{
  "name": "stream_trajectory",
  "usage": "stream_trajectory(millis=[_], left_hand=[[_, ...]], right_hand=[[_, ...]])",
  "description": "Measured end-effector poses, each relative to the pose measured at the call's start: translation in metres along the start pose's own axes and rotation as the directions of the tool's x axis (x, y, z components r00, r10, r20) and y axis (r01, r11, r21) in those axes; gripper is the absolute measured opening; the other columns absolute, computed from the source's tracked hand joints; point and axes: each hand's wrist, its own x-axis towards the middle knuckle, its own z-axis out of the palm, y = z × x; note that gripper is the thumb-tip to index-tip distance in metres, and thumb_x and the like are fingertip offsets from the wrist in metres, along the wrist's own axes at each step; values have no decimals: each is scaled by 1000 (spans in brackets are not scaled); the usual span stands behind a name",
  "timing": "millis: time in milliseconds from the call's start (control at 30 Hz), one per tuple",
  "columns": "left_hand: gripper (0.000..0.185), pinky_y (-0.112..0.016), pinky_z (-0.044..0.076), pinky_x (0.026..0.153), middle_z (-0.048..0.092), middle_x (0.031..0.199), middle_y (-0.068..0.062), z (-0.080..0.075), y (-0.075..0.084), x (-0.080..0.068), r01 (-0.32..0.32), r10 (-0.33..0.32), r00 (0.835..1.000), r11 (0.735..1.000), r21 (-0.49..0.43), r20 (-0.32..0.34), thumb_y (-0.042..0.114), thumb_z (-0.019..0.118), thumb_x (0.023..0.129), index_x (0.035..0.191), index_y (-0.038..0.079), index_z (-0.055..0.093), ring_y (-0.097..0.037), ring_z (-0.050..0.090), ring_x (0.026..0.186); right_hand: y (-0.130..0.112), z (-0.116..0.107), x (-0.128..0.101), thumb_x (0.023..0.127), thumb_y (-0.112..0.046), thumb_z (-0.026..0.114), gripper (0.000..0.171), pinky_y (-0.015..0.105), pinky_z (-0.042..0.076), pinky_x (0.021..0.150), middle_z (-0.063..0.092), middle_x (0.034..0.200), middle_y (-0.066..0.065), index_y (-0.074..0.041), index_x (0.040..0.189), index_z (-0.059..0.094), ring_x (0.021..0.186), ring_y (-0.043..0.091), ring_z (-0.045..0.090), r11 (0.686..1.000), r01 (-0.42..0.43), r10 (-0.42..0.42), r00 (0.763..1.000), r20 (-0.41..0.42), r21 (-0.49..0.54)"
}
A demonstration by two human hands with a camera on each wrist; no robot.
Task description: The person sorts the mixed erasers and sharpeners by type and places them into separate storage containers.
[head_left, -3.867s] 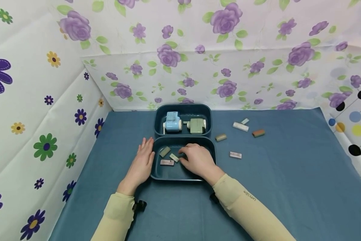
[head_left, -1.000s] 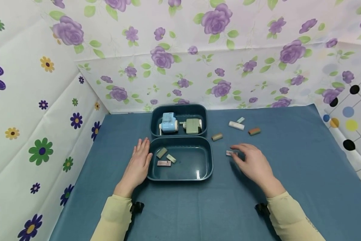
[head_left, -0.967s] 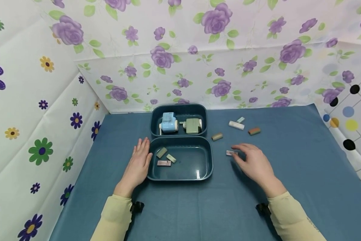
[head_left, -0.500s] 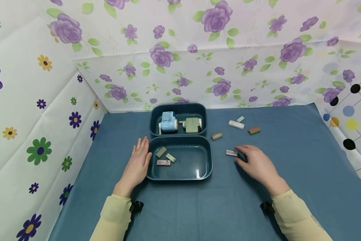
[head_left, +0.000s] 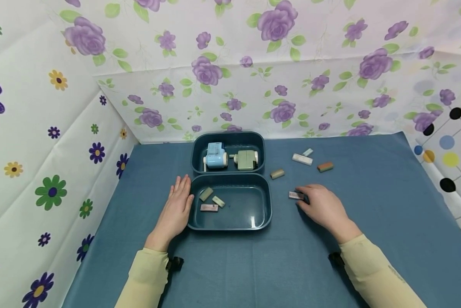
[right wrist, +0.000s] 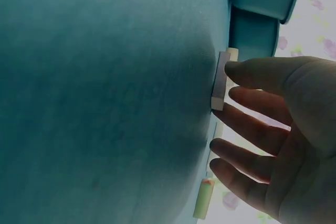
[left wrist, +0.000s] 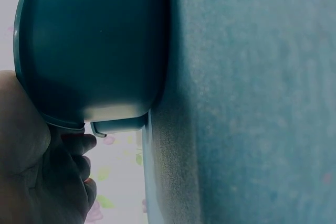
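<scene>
Two sharpeners (head_left: pixel 230 159), head view only.

Blue-covered tabletop (head_left: pixel 369 205), walled on three sides by flowered sheeting. On it, near the middle: two dark teal trays end to end, far tray (head_left: pixel 195 150) touching near tray (head_left: pixel 261 214). To the right of the trays, loose erasers lying flat on the cloth: a grey-green eraser (head_left: pixel 277 173) just beside the far tray, a sleeved eraser (head_left: pixel 296 195) nearer, and farther back a long white eraser (head_left: pixel 302 159), a small pale eraser (head_left: pixel 308 152) and a red-and-green eraser (head_left: pixel 325 167).
</scene>
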Motion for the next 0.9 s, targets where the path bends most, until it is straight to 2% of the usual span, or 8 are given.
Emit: stream_trajectory(millis=[100, 200, 533, 900], left_hand=[[59, -58, 8, 131, 17, 176, -20, 1, 0, 0, -7, 7, 1000, 1000, -1, -6, 16, 44, 117, 167, -6, 23, -35, 4, 165], [59, -59, 8, 131, 18, 176, -21, 1, 0, -1, -13, 13, 1000, 1000, -10, -17, 16, 45, 117, 167, -6, 23, -36, 5, 164], [59, -57, 7, 131, 18, 176, -21, 0, 0, -3, -13, 13, 1000, 1000, -26, -10, 16, 44, 117, 167, -6, 23, -35, 4, 165], [59, -56, 6, 132, 18, 176, -21, -1, -1, -1, -16, 16, 1000, 1000, -21, -5, 16, 43, 118, 168, -6, 22, -37, 5, 164]], right_hand=[[-3, 2, 4, 97, -11, 80, 27, 50, 59, 74, 72, 105, 14, -3, 122, 79, 87, 29, 69, 1000, -3, 3, 1000, -10, -24], [-6, 2, 7, 96, -9, 80, 19, 49, 59, 72, 69, 100, 13, -2, 115, 81, 83, 28, 68, 1000, -19, 18, 1000, -10, -24], [-13, -3, 15, 97, -5, 76, 15, 49, 59, 71, 69, 99, 15, -1, 109, 83, 82, 29, 67, 996, -91, 90, 995, 40, 14], [-15, -7, 17, 96, -5, 76, 14, 49, 59, 71, 70, 100, 16, -2, 108, 83, 82, 29, 68, 993, -112, 110, 992, 59, 28]])
